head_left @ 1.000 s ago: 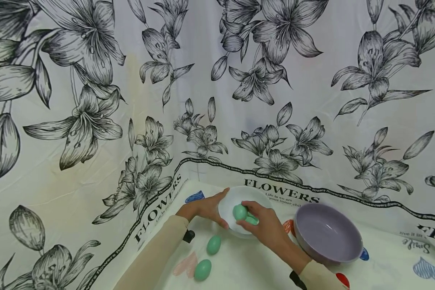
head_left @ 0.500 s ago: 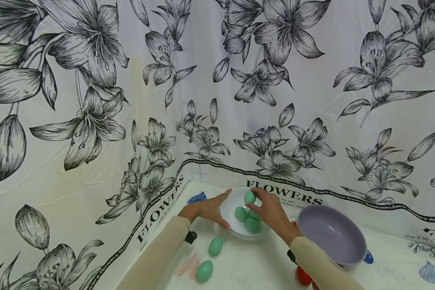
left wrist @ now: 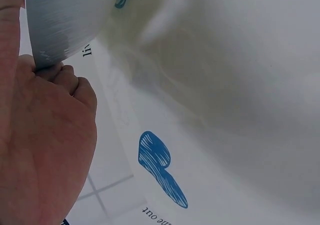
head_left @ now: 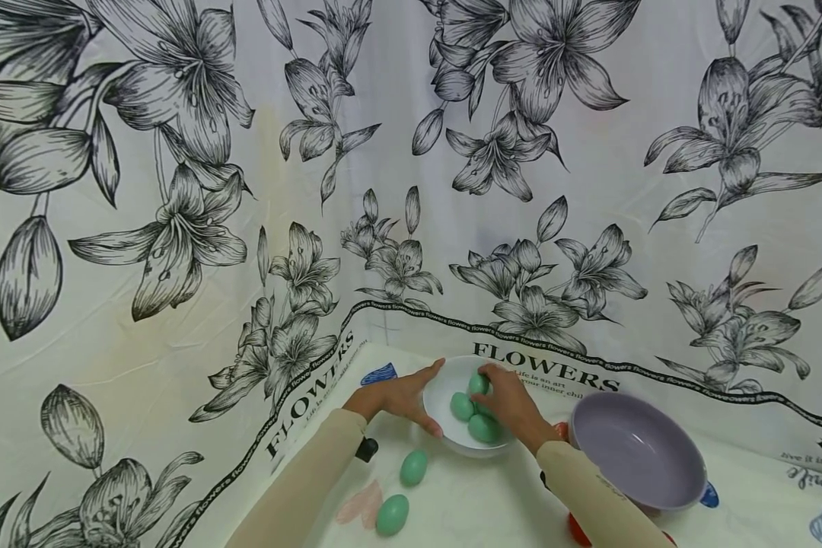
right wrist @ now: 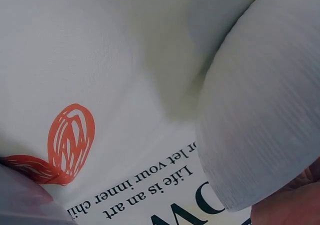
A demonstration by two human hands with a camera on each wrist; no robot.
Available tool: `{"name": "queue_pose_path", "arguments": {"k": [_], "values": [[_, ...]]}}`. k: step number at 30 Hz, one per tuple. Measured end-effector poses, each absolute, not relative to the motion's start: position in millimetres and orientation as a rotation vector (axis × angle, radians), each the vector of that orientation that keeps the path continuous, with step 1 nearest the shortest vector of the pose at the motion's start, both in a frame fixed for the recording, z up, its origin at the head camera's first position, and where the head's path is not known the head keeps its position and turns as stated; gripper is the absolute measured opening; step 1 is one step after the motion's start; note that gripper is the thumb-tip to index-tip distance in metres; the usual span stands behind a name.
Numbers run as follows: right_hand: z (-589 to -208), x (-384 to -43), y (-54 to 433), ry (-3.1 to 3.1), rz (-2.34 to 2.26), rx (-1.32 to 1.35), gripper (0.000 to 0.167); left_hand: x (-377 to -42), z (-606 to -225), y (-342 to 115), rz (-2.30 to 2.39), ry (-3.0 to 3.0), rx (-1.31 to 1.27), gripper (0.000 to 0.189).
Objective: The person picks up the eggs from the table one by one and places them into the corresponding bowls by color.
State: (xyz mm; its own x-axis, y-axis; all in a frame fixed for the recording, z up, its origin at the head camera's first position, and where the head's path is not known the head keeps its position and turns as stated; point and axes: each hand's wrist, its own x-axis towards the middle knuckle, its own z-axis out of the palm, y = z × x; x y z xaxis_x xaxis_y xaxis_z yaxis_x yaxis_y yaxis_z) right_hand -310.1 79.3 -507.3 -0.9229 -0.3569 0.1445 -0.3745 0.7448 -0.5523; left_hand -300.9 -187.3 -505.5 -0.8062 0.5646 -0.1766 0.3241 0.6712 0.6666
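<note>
My left hand [head_left: 406, 397] grips the side of a white bowl [head_left: 440, 392], its thumb and fingers spread along the rim. In the left wrist view its fingers curl at the edge of the bowl [left wrist: 65, 20]. Over the inside of the bowl, my right hand [head_left: 514, 403] pinches a green egg [head_left: 478, 383] between thumb and fingers. Below that egg lie other green eggs [head_left: 482, 428], partly hidden by the right hand. Two more green eggs, one nearer the bowl [head_left: 414, 466] and one farther forward [head_left: 393, 514], lie on the cloth.
A purple bowl [head_left: 640, 449] stands right of the white bowl. Red objects [head_left: 578, 530] show partly from under the right sleeve. A white cloth with printed hearts and lettering covers the table, and a flower-patterned curtain [head_left: 411, 152] hangs behind.
My right hand has lifted a green egg from among those in the white bowl, moved it toward the far rim, then lowered it slightly. The left hand stays on the bowl.
</note>
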Motion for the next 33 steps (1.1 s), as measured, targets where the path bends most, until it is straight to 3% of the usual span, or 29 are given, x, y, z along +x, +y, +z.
{"name": "queue_pose_path", "arguments": {"k": [12, 33], "values": [[-525, -316, 79, -2.938, 0.728, 0.687, 0.054, -300, -505, -187, 0.897, 2.513, 0.699, 0.146], [-514, -306, 80, -2.918, 0.779, 0.672, 0.056, -301, -504, -188, 0.895, 2.52, 0.691, 0.146]]}}
